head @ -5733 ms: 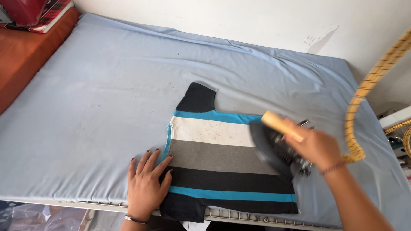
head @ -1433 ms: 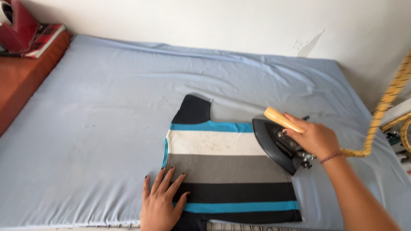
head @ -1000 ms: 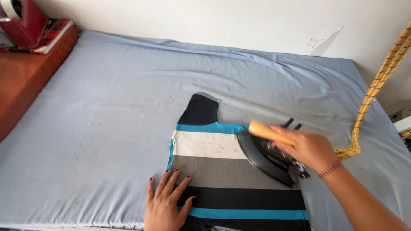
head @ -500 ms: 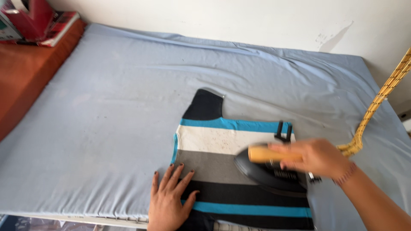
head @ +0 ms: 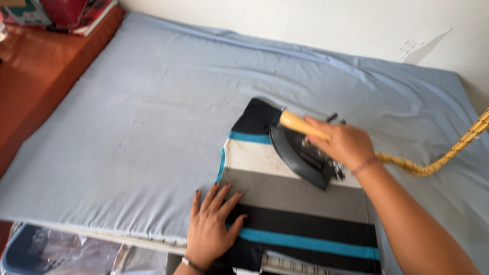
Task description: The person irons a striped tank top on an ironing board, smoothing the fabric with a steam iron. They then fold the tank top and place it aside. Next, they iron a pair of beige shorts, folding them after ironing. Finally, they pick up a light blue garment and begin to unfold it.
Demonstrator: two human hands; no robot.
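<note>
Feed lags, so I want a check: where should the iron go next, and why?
Probably draw the iron down onto the grey stripe of the striped shirt. It sits on the white band by the dark sleeve; the right hand grips its handle, and the left hand pins the lower stripes flat.

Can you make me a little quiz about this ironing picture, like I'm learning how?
1. True or false: the right hand grips the iron by its wooden handle.
2. What does the left hand do? A) lifts the yellow cord B) presses flat on the striped shirt C) holds a cup
3. Fill in: the shirt lies on a light ____ padded table cover.

Key: 1 true; 2 B; 3 blue. The braided yellow cord trails off to the right behind the iron.
</note>
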